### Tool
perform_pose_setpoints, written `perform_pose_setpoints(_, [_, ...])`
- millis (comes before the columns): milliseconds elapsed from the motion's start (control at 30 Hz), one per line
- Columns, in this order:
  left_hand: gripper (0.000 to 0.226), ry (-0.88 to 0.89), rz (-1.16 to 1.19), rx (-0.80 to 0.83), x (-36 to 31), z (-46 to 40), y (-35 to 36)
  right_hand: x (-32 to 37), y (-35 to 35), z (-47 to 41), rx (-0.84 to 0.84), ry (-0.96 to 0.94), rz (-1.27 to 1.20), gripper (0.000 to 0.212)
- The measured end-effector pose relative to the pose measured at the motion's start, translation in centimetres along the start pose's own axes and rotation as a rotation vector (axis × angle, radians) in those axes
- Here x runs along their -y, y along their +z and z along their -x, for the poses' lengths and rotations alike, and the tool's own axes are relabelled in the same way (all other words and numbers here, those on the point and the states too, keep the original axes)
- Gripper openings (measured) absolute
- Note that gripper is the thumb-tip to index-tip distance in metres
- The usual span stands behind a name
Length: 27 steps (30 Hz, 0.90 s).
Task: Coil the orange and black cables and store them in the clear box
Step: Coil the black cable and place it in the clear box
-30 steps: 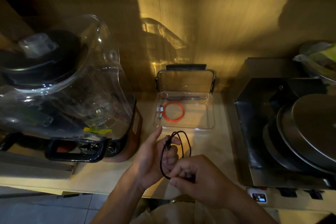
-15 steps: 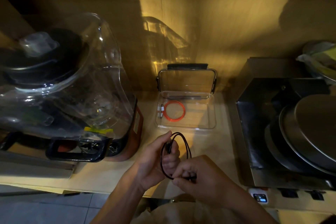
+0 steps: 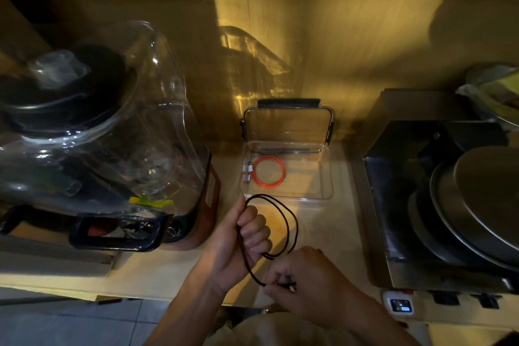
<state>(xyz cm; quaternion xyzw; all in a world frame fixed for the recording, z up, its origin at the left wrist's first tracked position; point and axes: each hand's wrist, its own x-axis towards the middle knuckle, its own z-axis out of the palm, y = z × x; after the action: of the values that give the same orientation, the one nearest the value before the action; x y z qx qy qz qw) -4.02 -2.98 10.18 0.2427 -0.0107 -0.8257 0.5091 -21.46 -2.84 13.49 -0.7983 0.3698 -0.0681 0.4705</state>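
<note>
While the orange cable [image 3: 268,171] lies coiled in the clear box [image 3: 323,194], the left hand [image 3: 241,236] grips the looped black cable [image 3: 290,222] and the right hand [image 3: 306,284] pinches its end.

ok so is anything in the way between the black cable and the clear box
Nothing visible. The thin black cable, looped in the left hand and pinched by the right hand, sits just in front of the clear plastic box, whose lid stands open. Inside, the coiled orange cable lies left, leaving bare floor.

- No text, brand or number can be read anywhere.
- The label on the blender base [image 3: 208,191] at left is too dim and blurred to make out.
</note>
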Motion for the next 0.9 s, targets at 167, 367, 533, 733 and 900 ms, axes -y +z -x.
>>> perform_pose_setpoints(167, [0.044,0.009,0.093,0.076,-1.1,0.1,-0.8,-0.1,0.4,0.2,0.075,0.005,0.048,0.012])
perform_pose_setpoints(367, [0.045,0.023,0.119,0.010,-1.3,0.3,-0.9,-0.5,0.1,0.2,0.169,0.053,0.075,0.011])
perform_pose_setpoints(533, [0.042,0.062,0.078,-0.062,-1.5,0.5,-0.4,-1.4,-0.4,0.7,0.193,0.112,0.089,0.014])
perform_pose_setpoints(733, [0.024,0.086,0.009,-0.021,-1.2,0.9,0.0,-1.8,-1.0,0.9,0.219,0.120,0.056,0.015])
perform_pose_setpoints(900, [0.032,0.054,0.043,0.076,-0.9,1.0,0.0,-2.1,-0.9,0.9,0.233,0.119,0.041,0.018])
